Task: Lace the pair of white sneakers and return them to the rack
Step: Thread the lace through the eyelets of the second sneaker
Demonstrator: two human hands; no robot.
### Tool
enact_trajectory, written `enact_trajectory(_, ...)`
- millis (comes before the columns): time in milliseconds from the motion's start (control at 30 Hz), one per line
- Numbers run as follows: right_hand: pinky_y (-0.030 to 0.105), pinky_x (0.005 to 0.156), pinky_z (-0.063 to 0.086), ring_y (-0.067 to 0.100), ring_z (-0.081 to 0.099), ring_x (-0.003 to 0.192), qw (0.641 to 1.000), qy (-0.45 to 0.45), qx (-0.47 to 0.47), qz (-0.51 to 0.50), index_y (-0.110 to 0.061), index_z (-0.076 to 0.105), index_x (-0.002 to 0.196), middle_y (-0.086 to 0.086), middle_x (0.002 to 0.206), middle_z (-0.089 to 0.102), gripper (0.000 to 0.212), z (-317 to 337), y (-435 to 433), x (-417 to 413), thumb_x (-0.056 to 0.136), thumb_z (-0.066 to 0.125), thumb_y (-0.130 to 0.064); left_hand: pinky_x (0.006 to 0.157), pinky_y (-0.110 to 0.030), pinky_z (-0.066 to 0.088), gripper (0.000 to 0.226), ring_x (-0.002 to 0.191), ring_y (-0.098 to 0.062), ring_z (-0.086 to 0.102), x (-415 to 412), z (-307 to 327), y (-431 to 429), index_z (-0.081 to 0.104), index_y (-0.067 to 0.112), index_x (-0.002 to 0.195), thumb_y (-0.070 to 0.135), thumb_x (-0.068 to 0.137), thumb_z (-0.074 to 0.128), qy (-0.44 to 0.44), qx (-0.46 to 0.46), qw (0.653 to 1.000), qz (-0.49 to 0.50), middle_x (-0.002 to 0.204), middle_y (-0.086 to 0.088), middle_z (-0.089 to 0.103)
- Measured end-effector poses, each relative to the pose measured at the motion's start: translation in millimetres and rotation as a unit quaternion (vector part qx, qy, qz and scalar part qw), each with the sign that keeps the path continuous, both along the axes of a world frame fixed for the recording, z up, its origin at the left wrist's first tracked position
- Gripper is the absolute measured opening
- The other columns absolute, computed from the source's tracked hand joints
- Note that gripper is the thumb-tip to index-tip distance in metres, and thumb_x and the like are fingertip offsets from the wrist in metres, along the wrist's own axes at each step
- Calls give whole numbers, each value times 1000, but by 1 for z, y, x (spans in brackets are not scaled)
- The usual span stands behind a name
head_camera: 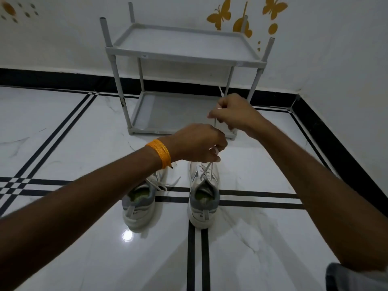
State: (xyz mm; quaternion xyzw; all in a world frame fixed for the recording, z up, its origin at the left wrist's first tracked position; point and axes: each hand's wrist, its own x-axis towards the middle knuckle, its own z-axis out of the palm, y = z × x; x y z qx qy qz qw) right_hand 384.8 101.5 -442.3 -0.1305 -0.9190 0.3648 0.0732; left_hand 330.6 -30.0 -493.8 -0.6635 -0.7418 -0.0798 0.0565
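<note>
probably limp and light, the lace [214, 124] of the right sneaker [204, 194] on the floor [63, 127] is pinched by both left hand [197, 142] and right hand [233, 112], best gripped near its stiff tip.

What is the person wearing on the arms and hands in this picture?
Both forearms are bare, with no sleeves and no gloves. The left hand has an orange braided band around its wrist. The right hand wears nothing visible: no ring, no watch.
</note>
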Motion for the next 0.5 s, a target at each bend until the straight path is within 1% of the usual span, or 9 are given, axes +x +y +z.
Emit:
enact_trajectory(100,23,55,50,11,61,67,998,10,11,64,-9,57,73,7,75,63,23,7,-9,-7,85,69,-24,68,-32,46,23,91,-26,63,-13,8,2,65,13,99,33,91,58,118,-61,990,49,100,-6,70)
enact_trajectory(167,20,57,53,10,63,75,997,37,-29,67,-5,63,88,6,91,66,20,3,-10,-6,87,68,-24,68,-32,46,25,85,-27,62,-21,14,1,67,11,100,32,92,56,85,-93,986,105,97,-9,70)
enact_trajectory(200,21,59,55,11,63,80,996,56,-55,52,-9,64,99,4,103,65,18,-1,-9,-4,87,67,-21,65,-29,45,22,77,-24,59,-24,16,1,68,12,91,32,91,58,12,-76,989,128,90,-8,69)
enact_trajectory(233,22,61,55,12,62,86,994,75,-73,27,-13,63,111,2,113,61,25,-6,-6,0,86,66,-16,61,-27,44,21,69,-20,55,-26,18,0,66,14,79,31,90,61,-85,-47,985,143,79,-5,66)
enact_trajectory(300,24,62,54,17,62,92,996,49,-75,-17,-18,60,119,3,115,58,40,-19,2,10,81,65,-6,49,-21,38,30,54,-15,47,-23,18,-2,54,14,63,26,88,64,-284,11,946,156,62,-1,52)
enact_trajectory(333,25,64,52,18,63,90,996,2,-84,-14,-18,63,115,4,107,61,38,-26,3,16,80,65,-4,45,-18,35,30,50,-12,43,-19,17,-4,52,13,63,24,88,64,-366,22,916,165,60,-1,48)
enact_trajectory(400,29,66,47,15,62,79,989,-79,-120,31,-16,70,99,-1,81,65,22,-40,1,26,80,68,-5,42,-18,32,26,47,-10,39,-13,14,-7,51,13,64,19,88,59,-465,33,864,187,57,0,47)
enact_trajectory(467,27,60,44,9,54,62,987,-46,-146,44,-13,72,84,-9,60,61,7,-48,-3,31,83,69,-7,44,-20,31,28,45,-9,37,-11,12,-8,52,14,60,15,88,53,-516,49,832,196,51,6,47)
enact_trajectory(500,25,56,42,6,51,56,988,-16,-145,39,-12,72,79,-10,55,60,9,-49,-3,32,85,67,-9,45,-21,32,29,46,-10,37,-11,11,-8,53,15,59,15,88,51,-533,59,820,199,51,7,46)
